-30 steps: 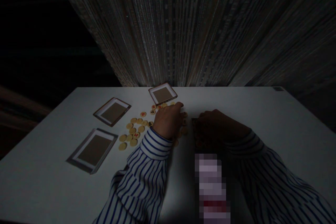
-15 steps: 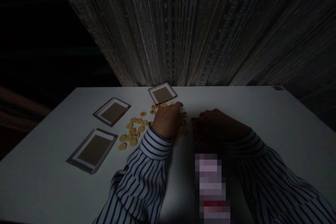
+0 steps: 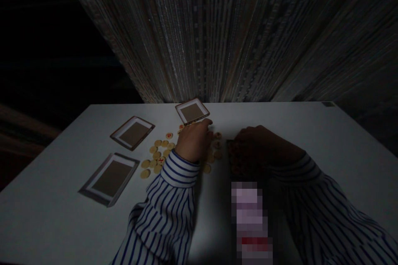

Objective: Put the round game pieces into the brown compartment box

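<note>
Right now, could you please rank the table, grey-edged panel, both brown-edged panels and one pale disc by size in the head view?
Table
Grey-edged panel
Nearer brown-edged panel, farther brown-edged panel: nearness leaves their order unsure
Pale disc

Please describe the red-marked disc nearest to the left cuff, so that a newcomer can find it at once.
On the white table, find the left hand and its striped cuff. Just left of the cuff lies a scatter of pale discs. In the lower part of that scatter, the red-marked disc shows its red sign upward, while its closest neighbours look plain.
</note>
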`<move>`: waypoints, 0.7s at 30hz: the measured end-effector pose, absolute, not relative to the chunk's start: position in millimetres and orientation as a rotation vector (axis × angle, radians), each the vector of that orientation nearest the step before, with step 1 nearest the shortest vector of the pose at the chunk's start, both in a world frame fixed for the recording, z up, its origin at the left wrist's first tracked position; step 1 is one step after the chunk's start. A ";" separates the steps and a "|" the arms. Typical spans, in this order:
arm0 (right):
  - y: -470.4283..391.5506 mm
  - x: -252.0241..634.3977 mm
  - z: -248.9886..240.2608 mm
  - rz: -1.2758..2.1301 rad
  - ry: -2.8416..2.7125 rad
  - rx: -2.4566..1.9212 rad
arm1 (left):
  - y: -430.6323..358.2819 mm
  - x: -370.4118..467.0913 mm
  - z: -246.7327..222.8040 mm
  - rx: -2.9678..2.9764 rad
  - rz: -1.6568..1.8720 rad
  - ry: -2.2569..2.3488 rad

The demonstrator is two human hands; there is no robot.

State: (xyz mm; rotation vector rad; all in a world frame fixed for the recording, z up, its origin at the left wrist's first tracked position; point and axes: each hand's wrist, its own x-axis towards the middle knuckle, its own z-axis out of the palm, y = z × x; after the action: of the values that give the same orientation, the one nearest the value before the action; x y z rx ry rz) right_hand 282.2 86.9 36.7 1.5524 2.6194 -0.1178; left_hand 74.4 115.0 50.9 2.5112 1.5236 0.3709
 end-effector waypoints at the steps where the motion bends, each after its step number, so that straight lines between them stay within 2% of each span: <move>1: 87.4 284.8 36.8 -0.105 2.637 1.575 | 115.5 72.7 53.1 2.494 0.366 1.547; 12: 83.8 296.5 64.5 0.197 2.880 1.791 | 128.2 49.0 65.8 2.323 0.464 1.597; 21: 93.4 280.3 76.0 0.186 2.942 1.778 | 128.5 51.8 65.9 2.348 0.471 1.644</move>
State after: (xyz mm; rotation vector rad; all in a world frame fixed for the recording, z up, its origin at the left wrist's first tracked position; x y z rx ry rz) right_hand 280.3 93.4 76.0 1.7781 2.9417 0.1856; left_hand 51.8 128.5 65.9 2.3480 1.6442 0.4714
